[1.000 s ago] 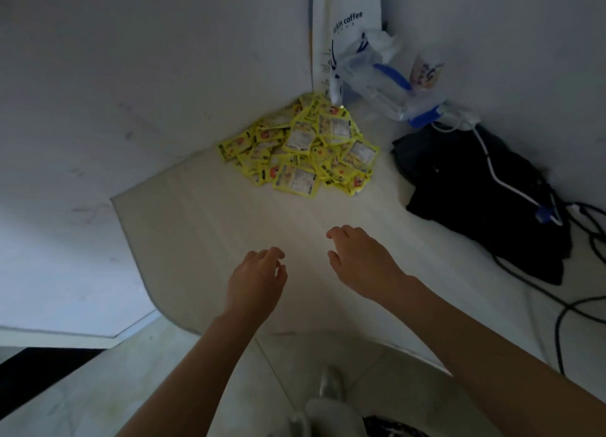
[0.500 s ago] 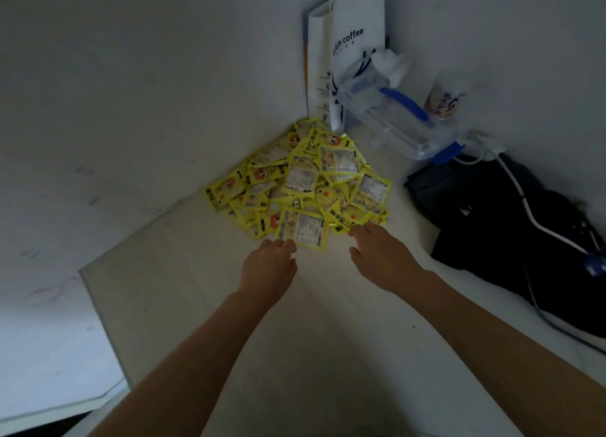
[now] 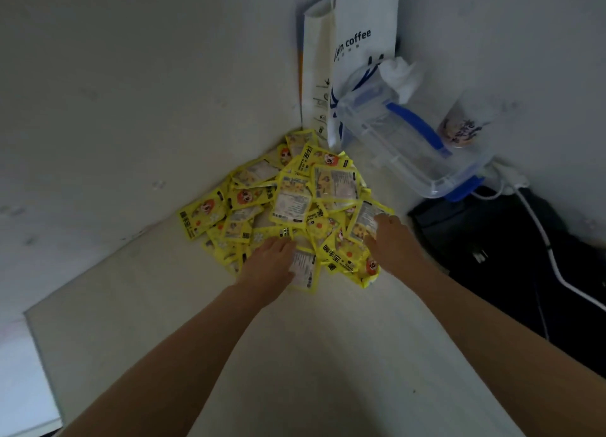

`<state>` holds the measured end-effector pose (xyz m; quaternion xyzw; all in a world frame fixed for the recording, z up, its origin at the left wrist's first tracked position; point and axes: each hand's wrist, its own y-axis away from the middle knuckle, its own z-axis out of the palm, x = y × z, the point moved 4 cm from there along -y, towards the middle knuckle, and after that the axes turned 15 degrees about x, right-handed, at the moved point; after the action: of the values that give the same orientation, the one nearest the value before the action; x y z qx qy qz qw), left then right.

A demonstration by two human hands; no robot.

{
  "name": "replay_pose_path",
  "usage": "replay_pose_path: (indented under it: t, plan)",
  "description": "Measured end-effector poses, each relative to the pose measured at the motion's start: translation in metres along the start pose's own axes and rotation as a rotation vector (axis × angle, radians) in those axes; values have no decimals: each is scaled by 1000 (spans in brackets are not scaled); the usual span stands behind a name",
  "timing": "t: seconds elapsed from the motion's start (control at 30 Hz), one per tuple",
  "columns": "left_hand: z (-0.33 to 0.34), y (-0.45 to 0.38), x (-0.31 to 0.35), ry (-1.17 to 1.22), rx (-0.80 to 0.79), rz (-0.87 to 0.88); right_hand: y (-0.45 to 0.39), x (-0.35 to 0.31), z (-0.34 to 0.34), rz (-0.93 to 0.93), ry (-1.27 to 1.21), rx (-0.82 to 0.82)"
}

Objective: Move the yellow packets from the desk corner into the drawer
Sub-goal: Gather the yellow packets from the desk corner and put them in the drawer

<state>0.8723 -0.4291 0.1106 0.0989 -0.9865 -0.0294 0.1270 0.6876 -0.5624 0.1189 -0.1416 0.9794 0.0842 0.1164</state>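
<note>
Fingers: the left hand (image 3: 269, 262) lies palm-down on the near edge of the heap, its fingers (image 3: 282, 241) straight and loosely together, touching packets but curled round none. The right hand (image 3: 392, 239) rests on the heap's right flank, its fingers (image 3: 380, 218) extended over a packet; whether any packet is pinched cannot be told from this view.

Packets: the yellow packets (image 3: 295, 207) lie in one loose overlapping heap, pushed into the corner where two walls meet, on the pale tabletop (image 3: 295, 354).

Step in hand: the first gathering, by the look of it; both hands have reached the heap and nothing is lifted.

Next move: likely the two hands closing toward each other to scoop a bundle; the slick, flat packets may slide apart, so a firm squeeze from both sides seems called for.

Drawer: not in view.

Surroundings: a white paper bag (image 3: 360, 43) stands in the corner just behind the heap, a clear plastic box (image 3: 403, 148) with blue clips beside it, a dark cloth (image 3: 511, 259) and white cable (image 3: 541, 236) to the right.
</note>
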Motion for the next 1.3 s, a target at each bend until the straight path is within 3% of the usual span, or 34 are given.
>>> replay_pose_path:
  t: [0.37, 0.5, 0.87, 1.03, 1.17, 1.3]
  plan:
    - [24, -8, -1, -145, -42, 28, -31, 5, 26, 549, -254, -22]
    - [25, -1, -4, -161, -52, -22, -34, 2, 28, 620, -293, -30]
    - [26, 26, -2, -90, -30, -124, -21, 6, 30, 548, -305, -66]
    - [20, 42, -12, 66, -42, -271, -11, 4, 26, 519, -340, -78]
    - [4, 40, -29, 141, -19, -378, -12, -8, 12, 350, -338, -43]
    - [-27, 11, -53, 151, 52, -379, -31, -26, -6, 153, -316, -23]
